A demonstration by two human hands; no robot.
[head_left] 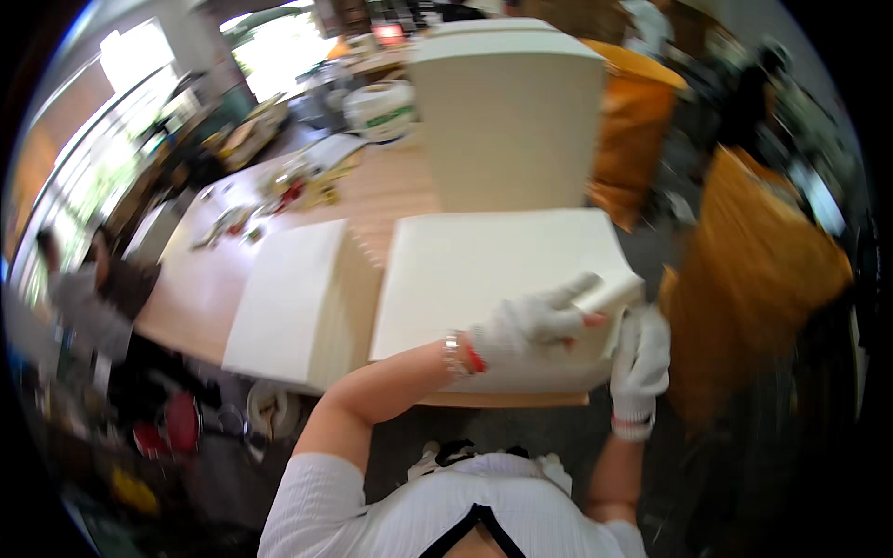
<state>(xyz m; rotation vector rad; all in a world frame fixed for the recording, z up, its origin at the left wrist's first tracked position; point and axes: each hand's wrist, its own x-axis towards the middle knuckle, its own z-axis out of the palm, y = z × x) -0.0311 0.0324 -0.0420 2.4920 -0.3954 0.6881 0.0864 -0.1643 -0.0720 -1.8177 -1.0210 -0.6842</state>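
Note:
A stack of large white sheets [493, 260] lies in front of me, its near right corner curled upward. My right hand [642, 358], in a white knit glove, is closed at the curled corner [609, 296] on the stack's right side. Over the stack's right part is my left hand [532, 325], also gloved, with bare fingertips showing and a bracelet at the wrist. Its fingers are apart and slightly blurred, right beside the curl. Whether they touch the curl I cannot tell.
Another white stack [284, 293] lies to the left on the wooden table [191, 312]. A tall white stack [512, 121] rises behind. Orange sacks [744, 288] stand at the right. Small scraps [270, 200] and a white tub [379, 112] sit farther back. A person [88, 298] is at the left.

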